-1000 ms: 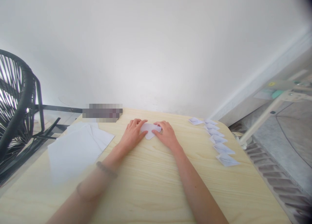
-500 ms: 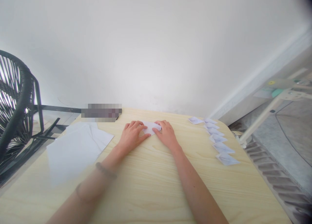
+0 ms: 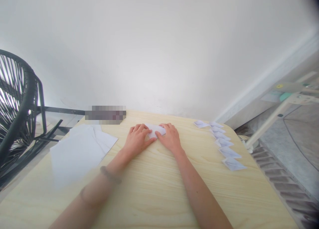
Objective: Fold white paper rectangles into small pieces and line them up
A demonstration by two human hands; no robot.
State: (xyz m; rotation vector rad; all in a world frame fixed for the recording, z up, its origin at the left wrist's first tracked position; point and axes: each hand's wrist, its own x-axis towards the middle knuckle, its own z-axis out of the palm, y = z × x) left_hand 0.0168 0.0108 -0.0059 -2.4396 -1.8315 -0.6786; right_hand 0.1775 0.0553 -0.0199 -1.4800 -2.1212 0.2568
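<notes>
A small folded piece of white paper (image 3: 154,130) lies on the wooden table (image 3: 159,189), between my two hands. My left hand (image 3: 138,137) grips its left side, with the fingertips on the far part and the thumb stretched along the near edge. At the right side my right hand (image 3: 170,136) is closed on the paper, its thumb pressing near the middle and its fingers bent round the far corner. Parts of the paper are hidden under the fingers.
Several folded white paper pieces (image 3: 227,152) stand in a row along the table's right side. Loose white sheets (image 3: 77,152) lie at the left. Beyond them is a blurred-out dark object (image 3: 106,115). A black woven chair (image 3: 25,99) stands left of the table; a white wall (image 3: 159,56) rises behind.
The paper looks narrower, its near edge folded up further, and my right thumb has shifted slightly to the left. The whole view has moved a little.
</notes>
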